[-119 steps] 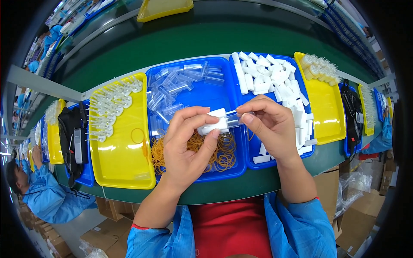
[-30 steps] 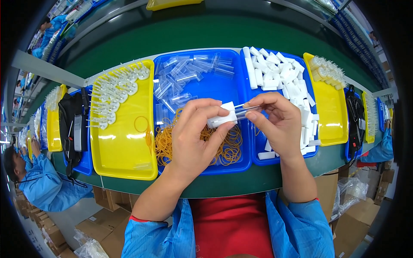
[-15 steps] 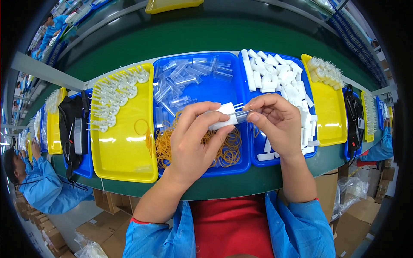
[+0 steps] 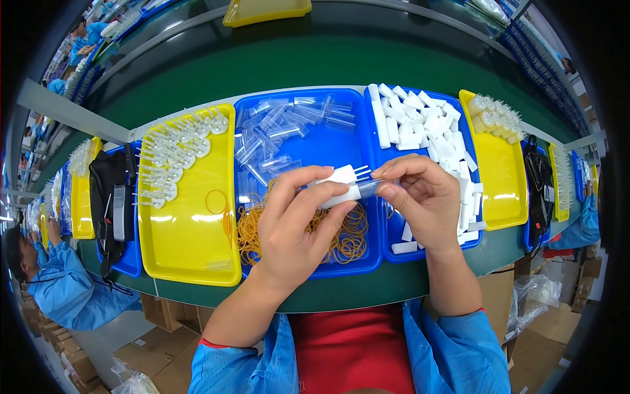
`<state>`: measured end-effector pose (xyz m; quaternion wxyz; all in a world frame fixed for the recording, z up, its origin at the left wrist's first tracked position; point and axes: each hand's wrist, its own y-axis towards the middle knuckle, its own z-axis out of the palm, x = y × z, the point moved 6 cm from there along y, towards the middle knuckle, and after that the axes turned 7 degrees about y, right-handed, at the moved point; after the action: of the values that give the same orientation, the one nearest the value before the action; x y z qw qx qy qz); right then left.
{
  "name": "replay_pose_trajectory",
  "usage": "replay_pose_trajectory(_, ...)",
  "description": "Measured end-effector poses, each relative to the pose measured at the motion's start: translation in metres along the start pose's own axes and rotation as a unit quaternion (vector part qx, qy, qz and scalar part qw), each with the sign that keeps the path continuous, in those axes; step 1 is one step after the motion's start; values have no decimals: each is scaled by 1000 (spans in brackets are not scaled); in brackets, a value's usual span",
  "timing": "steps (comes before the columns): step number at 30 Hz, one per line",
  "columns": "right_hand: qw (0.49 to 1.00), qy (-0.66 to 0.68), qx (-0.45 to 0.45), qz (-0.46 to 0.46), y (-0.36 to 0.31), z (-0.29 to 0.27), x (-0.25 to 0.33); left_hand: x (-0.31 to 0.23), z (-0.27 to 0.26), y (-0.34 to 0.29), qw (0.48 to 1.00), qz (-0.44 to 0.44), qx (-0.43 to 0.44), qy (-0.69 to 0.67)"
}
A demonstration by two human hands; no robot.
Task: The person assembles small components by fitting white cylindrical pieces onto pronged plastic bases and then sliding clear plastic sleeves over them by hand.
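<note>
Left of center, one yellow tray [image 4: 187, 243] is holding stemmed pieces [image 4: 174, 157], too crowded to count. Next, one blue tray [image 4: 328, 144] is carrying uncountable clear tubes [image 4: 262, 138] and rubber bands [image 4: 249, 233]. Over its right edge, the left hand [image 4: 289, 220] is keeping its grip clamped on a white block [image 4: 344, 176] (maybe two, can't tell); the right hand's [image 4: 426, 200] is pinching one clear tube [image 4: 369, 188]. Then another blue tray [image 4: 387, 156] is holding heaps of white blocks [image 4: 446, 141]. Green tabletop's [image 4: 328, 292] running underneath; cardboard boxes [image 4: 164, 354] are lying below.

jacket [image 4: 279, 364]: blue, open over red top [image 4: 354, 348] | sleeves [image 4: 469, 345]: creased, thin red edge [image 4: 213, 343] | hands [image 4: 285, 230]: bare
</note>
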<state>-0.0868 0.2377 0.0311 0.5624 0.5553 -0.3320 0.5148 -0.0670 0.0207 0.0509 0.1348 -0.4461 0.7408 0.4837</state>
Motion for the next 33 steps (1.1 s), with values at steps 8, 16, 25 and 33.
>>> replay_pose_trajectory(8,997,-59,32,-35,4,-1,4,-1,3,-2,1000,20,11,21)
replay_pose_trajectory(16,986,121,-17,116,0,-4,-15,1,1,-3,1000,-15,19,-5)
replay_pose_trajectory(25,999,23,18,27,4,-1,-5,3,4,-3,1000,-4,23,-6)
replay_pose_trajectory(33,973,-191,-42,-120,1,9,14,24,13,-14,967,-162,-18,-197)
